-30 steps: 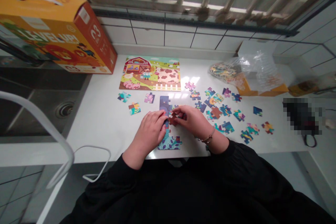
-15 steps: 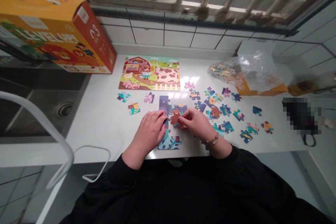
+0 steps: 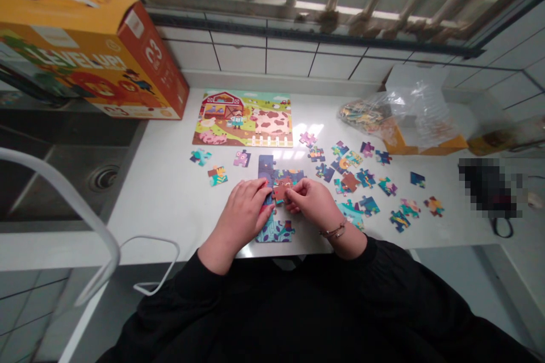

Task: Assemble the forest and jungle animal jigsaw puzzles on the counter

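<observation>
Held in a pinch by my right hand (image 3: 313, 201) is a brown puzzle piece (image 3: 281, 188), set against the inner edge of a partly joined puzzle (image 3: 266, 163). That puzzle has a dark blue column at the left and a teal leafy strip at the bottom. My left hand (image 3: 244, 207) lies over the column, fingers stretched and resting on its pieces, holding nothing up. Its fingers hide part of the column. Loose puzzle pieces (image 3: 365, 177) are scattered to the right of my right hand. Three more, one of them a pink piece (image 3: 242, 158), lie to the upper left.
A finished farm puzzle (image 3: 242, 119) lies behind the work. An orange box (image 3: 85, 57) stands at the left by the sink (image 3: 63, 181). At the back right, a plastic bag of pieces (image 3: 366, 116) leans on an open box (image 3: 443, 144). A white cable (image 3: 97, 221) arcs at left.
My right hand has moved slightly left, bringing the brown piece closer against the joined column and turning it more level. My left hand has barely moved.
</observation>
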